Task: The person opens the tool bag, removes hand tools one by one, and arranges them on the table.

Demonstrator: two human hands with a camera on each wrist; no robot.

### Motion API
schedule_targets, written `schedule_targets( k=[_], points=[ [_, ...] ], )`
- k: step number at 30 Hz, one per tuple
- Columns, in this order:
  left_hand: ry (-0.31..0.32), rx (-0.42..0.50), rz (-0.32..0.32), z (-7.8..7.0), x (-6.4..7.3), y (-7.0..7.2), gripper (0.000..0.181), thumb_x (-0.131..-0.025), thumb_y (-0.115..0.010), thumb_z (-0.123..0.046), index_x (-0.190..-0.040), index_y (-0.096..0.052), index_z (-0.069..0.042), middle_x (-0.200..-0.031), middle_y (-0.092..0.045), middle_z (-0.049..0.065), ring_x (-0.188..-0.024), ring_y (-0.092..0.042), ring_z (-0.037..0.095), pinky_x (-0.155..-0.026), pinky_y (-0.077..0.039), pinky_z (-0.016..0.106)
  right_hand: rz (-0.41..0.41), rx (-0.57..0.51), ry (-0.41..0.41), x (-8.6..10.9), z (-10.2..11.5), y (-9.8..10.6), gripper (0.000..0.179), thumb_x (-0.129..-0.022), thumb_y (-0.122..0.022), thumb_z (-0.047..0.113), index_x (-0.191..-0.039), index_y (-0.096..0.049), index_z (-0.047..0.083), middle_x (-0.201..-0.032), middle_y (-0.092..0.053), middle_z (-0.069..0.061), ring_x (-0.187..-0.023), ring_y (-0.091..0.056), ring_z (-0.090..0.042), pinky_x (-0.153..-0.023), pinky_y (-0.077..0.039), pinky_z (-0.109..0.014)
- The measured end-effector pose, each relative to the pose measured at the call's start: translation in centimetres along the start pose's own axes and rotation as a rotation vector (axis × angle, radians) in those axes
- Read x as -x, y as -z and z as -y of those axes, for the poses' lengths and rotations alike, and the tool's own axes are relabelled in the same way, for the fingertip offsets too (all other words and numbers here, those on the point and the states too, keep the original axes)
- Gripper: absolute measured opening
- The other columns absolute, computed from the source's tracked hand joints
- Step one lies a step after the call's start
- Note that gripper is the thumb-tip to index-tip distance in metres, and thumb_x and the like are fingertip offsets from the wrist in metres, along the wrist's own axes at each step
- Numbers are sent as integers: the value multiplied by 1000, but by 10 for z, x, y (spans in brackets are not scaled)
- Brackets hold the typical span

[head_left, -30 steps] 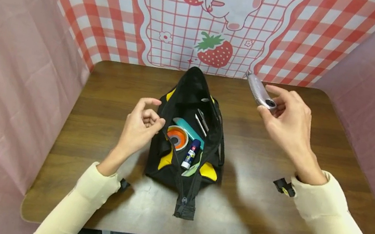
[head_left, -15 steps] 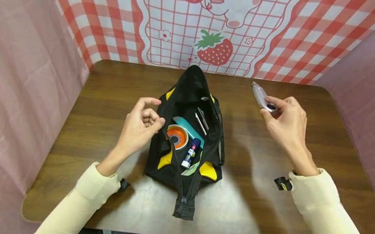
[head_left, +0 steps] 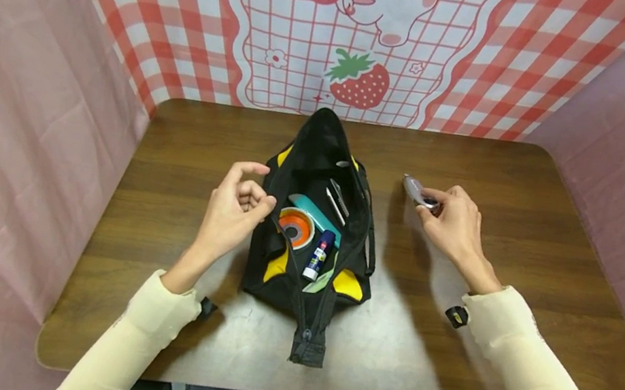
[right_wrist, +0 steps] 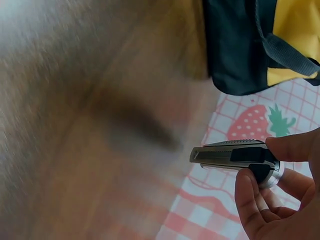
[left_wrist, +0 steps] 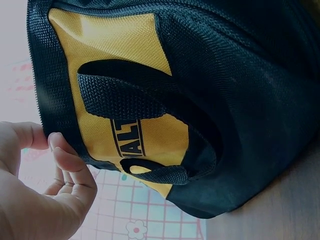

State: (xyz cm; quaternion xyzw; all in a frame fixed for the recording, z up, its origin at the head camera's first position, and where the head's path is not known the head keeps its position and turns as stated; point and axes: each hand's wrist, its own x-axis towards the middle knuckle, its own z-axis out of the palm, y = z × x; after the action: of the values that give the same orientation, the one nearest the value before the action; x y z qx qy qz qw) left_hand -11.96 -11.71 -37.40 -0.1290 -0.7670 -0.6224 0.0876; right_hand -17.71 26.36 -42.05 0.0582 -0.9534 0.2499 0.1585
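Observation:
A black and yellow zip tool bag (head_left: 304, 300) stands with its mouth spread wide. My left hand (head_left: 232, 209) is at its left rim, thumb and finger pinching the zipper edge (left_wrist: 50, 100). To the right of the bag, my right hand (head_left: 456, 226) holds a grey utility knife (right_wrist: 235, 155) between thumb and fingers, above the table. The knife's tip points away from the palm, and no blade shows. Inside the bag lie an orange tape roll (head_left: 296, 228), a dark blue glue stick (head_left: 318, 256) and a long teal item (head_left: 312, 214).
Two slim pen-like items (head_left: 336, 202) are also in the bag. A strap handle (left_wrist: 120, 95) loops out from the bag's side. The brown wooden table (head_left: 154, 251) ends at a strawberry-print cloth (head_left: 357, 78) behind, with pink curtains at both sides.
My right hand has come down and toward the front with the utility knife, closer to the tabletop. The left hand stays at the bag's rim.

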Motion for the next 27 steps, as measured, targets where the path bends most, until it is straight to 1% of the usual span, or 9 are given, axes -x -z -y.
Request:
schedule_targets(
  k=[3,4,10,12,19,27],
  points=[
    [-2,-2,-1,1,0,0,46,-88,-70,4,-130,-52,8,-74,-63,20,-59,-55,9,-57,-45,15,9,-4,-3,2,-1,-8,34,-85,-72,15,-118,-76,7,-86,-58,-12,-77,-54,-26,-64,-40,-46],
    [-1,-5,-3,3,0,0,46,-88,-70,4,-130,-52,8,-74,-63,19,-59,-55,9,-57,-45,15,10,-6,-7,3,-2,-10,35,-85,-72,15,-118,-76,7,-86,-58,-12,-78,-54,-26,-64,-40,-46],
    [7,-9,-15,30,-6,-2,48,-87,-71,3,-132,-54,1,-73,-63,16,-57,-54,8,-55,-44,15,1,-18,-36,10,-6,-18,37,-83,-73,14,-119,-76,8,-87,-60,-14,-79,-56,-28,-67,-41,-47],
    [2,-7,-21,35,-6,-1,49,-87,-72,1,-133,-54,-1,-72,-63,15,-56,-55,9,-54,-44,15,13,-11,-53,13,-7,-20,38,-83,-73,15,-120,-76,10,-89,-61,-13,-79,-57,-29,-68,-42,-48],
    [-23,7,-20,38,-6,-1,47,-88,-75,-6,-130,-56,-5,-72,-64,11,-58,-58,10,-56,-48,17,67,33,-113,22,-11,-24,42,-82,-75,21,-124,-74,16,-98,-65,-12,-83,-61,-32,-70,-46,-52],
    [-33,-2,-12,38,-6,-3,44,-89,-75,-9,-129,-56,-5,-72,-64,11,-57,-58,12,-56,-49,18,73,23,-141,31,-20,-31,53,-77,-81,19,-129,-70,17,-96,-67,-12,-84,-63,-31,-69,-45,-49]
  ],
)
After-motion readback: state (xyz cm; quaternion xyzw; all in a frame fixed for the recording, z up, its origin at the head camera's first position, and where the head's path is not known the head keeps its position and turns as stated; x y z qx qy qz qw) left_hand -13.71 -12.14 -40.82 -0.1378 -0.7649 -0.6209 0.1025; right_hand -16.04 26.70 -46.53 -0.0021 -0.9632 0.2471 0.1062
